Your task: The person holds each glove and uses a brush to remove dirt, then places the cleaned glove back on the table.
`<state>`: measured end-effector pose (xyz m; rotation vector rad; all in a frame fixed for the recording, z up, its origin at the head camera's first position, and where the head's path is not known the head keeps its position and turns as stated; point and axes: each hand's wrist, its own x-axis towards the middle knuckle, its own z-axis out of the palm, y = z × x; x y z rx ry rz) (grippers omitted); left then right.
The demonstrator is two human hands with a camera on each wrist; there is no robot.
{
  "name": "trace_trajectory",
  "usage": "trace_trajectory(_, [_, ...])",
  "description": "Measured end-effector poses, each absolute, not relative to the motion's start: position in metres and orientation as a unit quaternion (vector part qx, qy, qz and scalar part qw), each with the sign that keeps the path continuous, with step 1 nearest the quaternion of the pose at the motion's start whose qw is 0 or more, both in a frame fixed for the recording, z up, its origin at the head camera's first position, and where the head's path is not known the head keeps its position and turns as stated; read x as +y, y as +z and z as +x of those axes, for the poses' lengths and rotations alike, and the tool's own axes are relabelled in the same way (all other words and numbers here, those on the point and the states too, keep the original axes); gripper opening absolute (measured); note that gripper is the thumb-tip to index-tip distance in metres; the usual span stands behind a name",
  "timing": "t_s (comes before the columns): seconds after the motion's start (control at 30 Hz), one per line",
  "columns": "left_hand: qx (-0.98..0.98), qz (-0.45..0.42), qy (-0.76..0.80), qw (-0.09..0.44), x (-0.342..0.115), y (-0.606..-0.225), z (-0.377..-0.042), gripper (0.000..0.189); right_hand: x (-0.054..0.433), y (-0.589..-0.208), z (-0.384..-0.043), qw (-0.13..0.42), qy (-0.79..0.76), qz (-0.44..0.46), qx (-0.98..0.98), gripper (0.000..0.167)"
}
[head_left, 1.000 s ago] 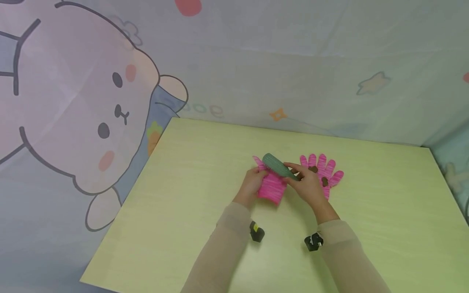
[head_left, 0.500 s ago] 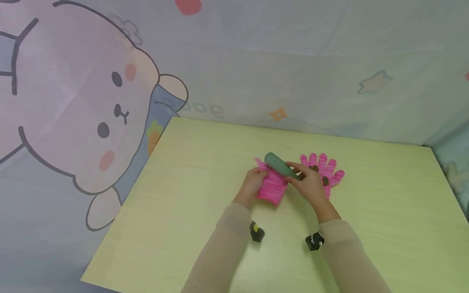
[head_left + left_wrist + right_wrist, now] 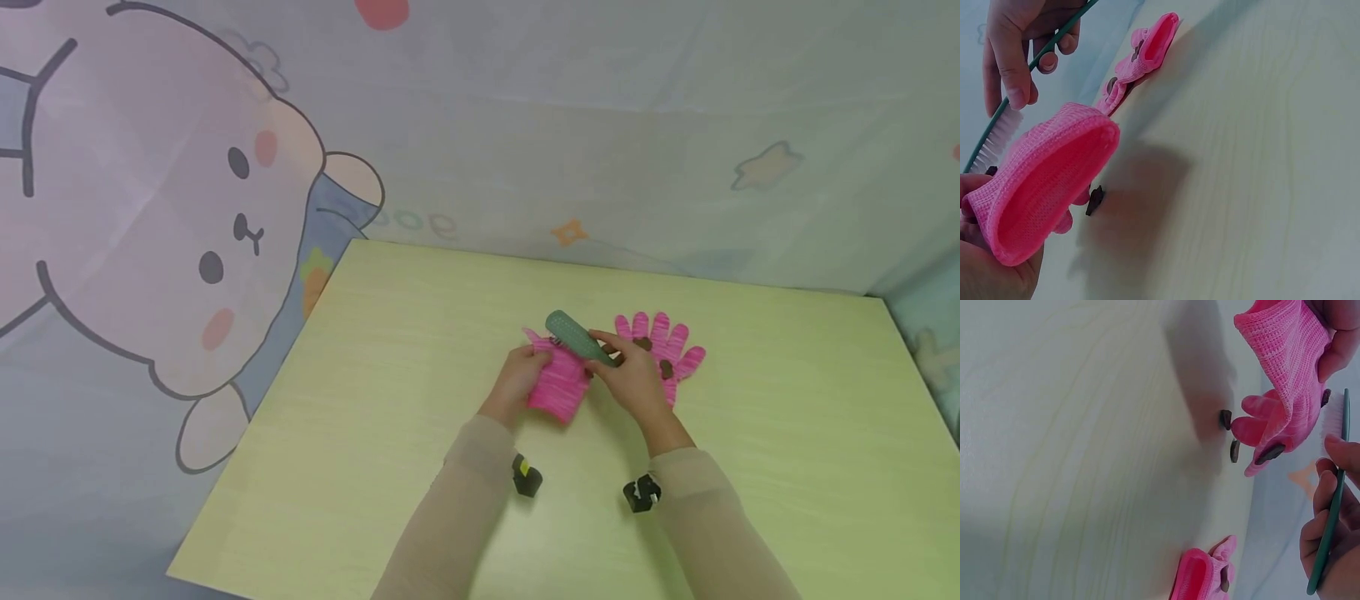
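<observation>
Since the work takes two, both my hands are entered first. Left hand (image 3: 516, 379): thumb and fingers closed round one edge of a pink knit glove (image 3: 560, 385), raised above the pale yellow-green surface (image 3: 420, 333), cuff gaping my way; gripped so, I judge, to keep the knit from shifting under the brush. Right hand (image 3: 636, 379): thumb and fingers pinching the green brush (image 3: 572, 333) by its handle, white bristles (image 3: 999, 136) turned to the glove, presumably to reach the dark patch (image 3: 1326, 397) beside them; whether they touch it, I cannot tell. Second pink glove (image 3: 660, 343): lying on the surface just beyond my right hand, fingers spread, two brown patches (image 3: 666, 369) uppermost, probably left that way for easy reach. Small dark bits (image 3: 1225, 419), two: near the held glove's fingers; whether loose or attached, unclear.
</observation>
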<state>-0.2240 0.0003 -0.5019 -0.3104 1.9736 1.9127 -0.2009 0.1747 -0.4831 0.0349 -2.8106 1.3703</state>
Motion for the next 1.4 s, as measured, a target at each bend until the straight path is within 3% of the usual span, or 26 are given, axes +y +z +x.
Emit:
trace_trajectory(0.37, [0.705,-0.104,0.68,0.173,0.0015,-0.5006,-0.2234,0.023,0.1718,-0.4849,-0.2009,-0.021,0.444,0.033,-0.895,0.048])
trace_trajectory(0.77, [0.712,-0.097,0.674,0.169,0.0029,-0.5022,-0.2232,0.024,0.1717,-0.4867,-0.2009,0.016,0.433,0.008,-0.901,0.046])
trace_trajectory(1.4, [0.711,-0.111,0.67,0.181,0.0029,-0.5034,-0.2217,0.025,0.1718,-0.4839,-0.2006,0.02,0.436,-0.007,-0.9,0.046])
